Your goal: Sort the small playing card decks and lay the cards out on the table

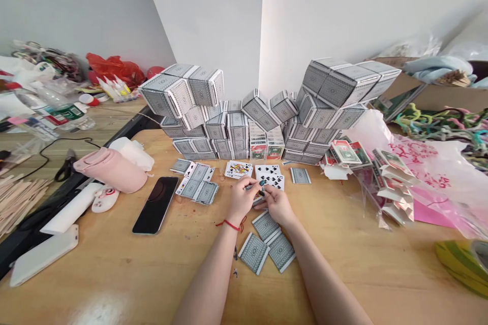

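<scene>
Left hand [241,198] and right hand [276,204] are together mid-bench [354,269], fingers [247,184] clamped on a small stack of playing cards [256,194]. The stack sits between both sets of fingertips, mostly hidden, only thin edges showing, so the card count can't be told. Red string [229,224] on the left wrist.

Just ahead of the fingers, a spread of face-up spade cards [270,176] and, to its left, a face-up picture card [238,169]. Just below the hands, three card boxes [266,226] lie flat on the bench. Left of the hands are loose patterned-back cards [197,186], then a black phone [155,204] further out. A single card box [300,175] lies right of the spade cards. Behind everything, grey card boxes [229,132] are stacked high against the wall. Green and red packs [345,153] sit on a pink plastic bag [430,177] at right.
</scene>
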{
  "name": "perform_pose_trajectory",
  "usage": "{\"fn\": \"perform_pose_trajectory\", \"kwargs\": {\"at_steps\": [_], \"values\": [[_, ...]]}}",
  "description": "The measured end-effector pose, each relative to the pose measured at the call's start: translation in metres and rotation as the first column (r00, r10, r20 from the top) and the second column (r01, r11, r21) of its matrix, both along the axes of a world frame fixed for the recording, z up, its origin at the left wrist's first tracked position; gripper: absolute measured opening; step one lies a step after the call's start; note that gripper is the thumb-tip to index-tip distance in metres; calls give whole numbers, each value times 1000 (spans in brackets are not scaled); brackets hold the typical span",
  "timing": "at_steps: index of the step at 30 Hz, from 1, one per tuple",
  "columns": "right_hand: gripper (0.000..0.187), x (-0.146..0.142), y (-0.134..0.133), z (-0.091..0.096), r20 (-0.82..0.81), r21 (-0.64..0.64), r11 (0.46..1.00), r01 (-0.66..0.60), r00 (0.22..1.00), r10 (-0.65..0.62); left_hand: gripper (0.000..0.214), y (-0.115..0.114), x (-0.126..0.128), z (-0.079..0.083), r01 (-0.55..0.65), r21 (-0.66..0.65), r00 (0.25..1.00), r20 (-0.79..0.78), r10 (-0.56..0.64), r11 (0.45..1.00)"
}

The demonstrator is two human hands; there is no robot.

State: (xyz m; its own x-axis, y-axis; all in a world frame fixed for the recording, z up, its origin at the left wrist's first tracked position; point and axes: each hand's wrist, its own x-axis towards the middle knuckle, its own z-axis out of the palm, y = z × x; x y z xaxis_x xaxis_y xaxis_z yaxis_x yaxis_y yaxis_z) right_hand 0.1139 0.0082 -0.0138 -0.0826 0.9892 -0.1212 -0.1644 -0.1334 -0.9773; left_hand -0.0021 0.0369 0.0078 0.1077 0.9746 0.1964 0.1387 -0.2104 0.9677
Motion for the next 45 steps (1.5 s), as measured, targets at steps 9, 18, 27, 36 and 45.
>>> {"fn": "perform_pose_trajectory", "kwargs": {"at_steps": [9,18,27,36,45], "values": [[30,-1,6,1,-58,11,965,261,964,-260,21,0,3,-2,3,-124,986,164,18,992],[45,10,9,12,-104,53,969,243,966,-237,14,5,2,-13,-30,-127,997,71,39,991],[31,3,6,7,-72,39,984,172,983,-169,24,3,-3,-4,-227,-75,972,47,230,971],[34,-1,3,11,9,-1,992,125,992,-125,27,6,-3,-2,-139,-124,984,98,152,982],[39,-3,6,9,-83,8,983,185,979,-183,26,4,2,-9,-91,-151,986,124,110,984]]}}
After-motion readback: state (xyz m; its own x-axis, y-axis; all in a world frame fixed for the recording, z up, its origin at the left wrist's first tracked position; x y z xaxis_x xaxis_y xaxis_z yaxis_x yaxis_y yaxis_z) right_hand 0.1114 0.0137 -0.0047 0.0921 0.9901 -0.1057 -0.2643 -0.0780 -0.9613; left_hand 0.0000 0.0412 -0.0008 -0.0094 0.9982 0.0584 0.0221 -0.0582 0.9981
